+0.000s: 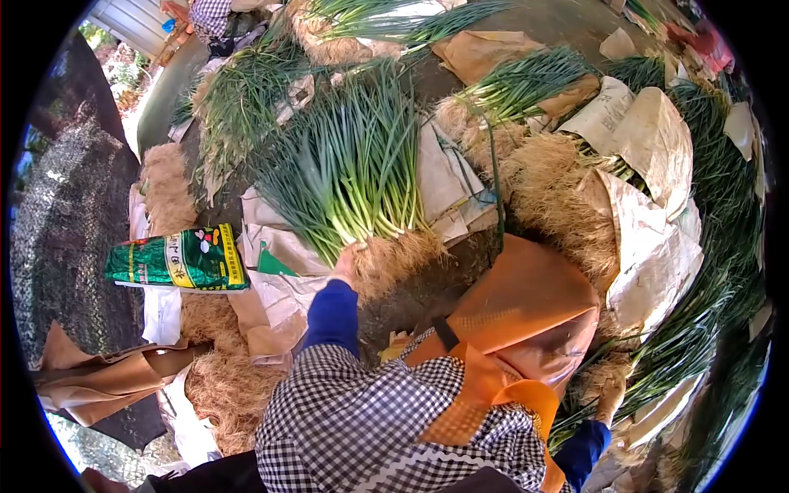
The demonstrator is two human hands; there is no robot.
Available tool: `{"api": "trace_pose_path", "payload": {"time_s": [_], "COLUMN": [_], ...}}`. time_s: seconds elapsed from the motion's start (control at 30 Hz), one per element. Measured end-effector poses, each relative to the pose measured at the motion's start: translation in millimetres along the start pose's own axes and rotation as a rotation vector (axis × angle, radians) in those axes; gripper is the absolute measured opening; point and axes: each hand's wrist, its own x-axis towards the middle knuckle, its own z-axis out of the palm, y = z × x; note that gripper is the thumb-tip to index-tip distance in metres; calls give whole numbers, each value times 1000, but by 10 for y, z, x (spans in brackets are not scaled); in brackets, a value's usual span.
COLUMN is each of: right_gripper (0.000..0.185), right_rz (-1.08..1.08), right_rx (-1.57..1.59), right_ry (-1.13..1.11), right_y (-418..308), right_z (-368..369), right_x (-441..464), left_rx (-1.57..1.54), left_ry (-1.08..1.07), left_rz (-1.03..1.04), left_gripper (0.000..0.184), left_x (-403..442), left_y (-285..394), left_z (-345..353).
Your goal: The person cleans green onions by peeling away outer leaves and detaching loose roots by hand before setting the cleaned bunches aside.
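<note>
A large fanned-out bunch of spring onions [374, 177] lies in front of me, its pale roots [394, 256] toward me and green leaves pointing away. My left hand [345, 264] is closed at the bunch's left edge, where the white stems meet the roots; its fingers are partly hidden by the stems. Down at the right, my right hand [610, 386] reaches to the root end of another pile of spring onions [670, 361]. The fingers of that hand are too small and hidden among roots to make out.
A green printed bag [177, 261] lies at the left beside root clumps [234, 403]. Sacking [649, 238] covers part of a bunch at the right. An orange-brown apron [526, 304] spreads over my lap. Another person in a checked sleeve [212, 18] is at the top left.
</note>
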Motion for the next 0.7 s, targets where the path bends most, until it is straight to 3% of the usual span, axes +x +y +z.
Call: {"api": "trace_pose_path", "payload": {"time_s": [0.03,0.1,0.17,0.2,0.27,0.3,0.33,0.4,0.43,0.47,0.5,0.57,0.63,0.67,0.7], "right_gripper": [18,17,18,19,25,27,24,25,25,22,22,31,41,54,59], "right_rz": [-1,-46,-24,-2,-18,58,-9,-224,-105,-78,185,6,-222,313,568], "right_rx": [-5,-3,-16,-29,9,-125,-296,-310,-239,-194,186,-350,-718,-535,-540], "right_ry": [-6,63,11,-32,-54,-138,-161,-211,-373,-314,-275,-554,-413,-669,-592], "right_y": [-1,35,61,88,47,-346,-854,-723,-931,-1340,-937,148,264,536,607], "right_z": [-16,-35,23,48,86,99,211,449,570,570,907,1702,1382,1213,927], "right_x": [-30,-62,-87,-102,-185,-161,-152,-98,40,62,52,-59,-542,-796,-1120], "left_rx": [-311,-624,-667,-574,-603,-642,-771,-726,-686,-643,-598,-503,-412,-371,-315], "left_ry": [-75,-143,-152,-42,-106,-163,-68,-85,-123,-168,-211,-280,-297,-261,-190], "left_rz": [48,95,4,77,161,246,78,58,57,52,39,-10,-65,-81,-45], "left_gripper": [46,41,42,38,34,31,29,31,32,33,34,35,37,38,39], "left_x": [408,672,662,245,448,563,634,672,690,711,730,755,767,753,735], "left_y": [-447,-827,-930,-720,-893,-974,-933,-893,-885,-874,-843,-739,-579,-514,-436], "left_z": [-59,-88,-107,23,101,129,138,197,205,221,225,208,184,170,160]}}
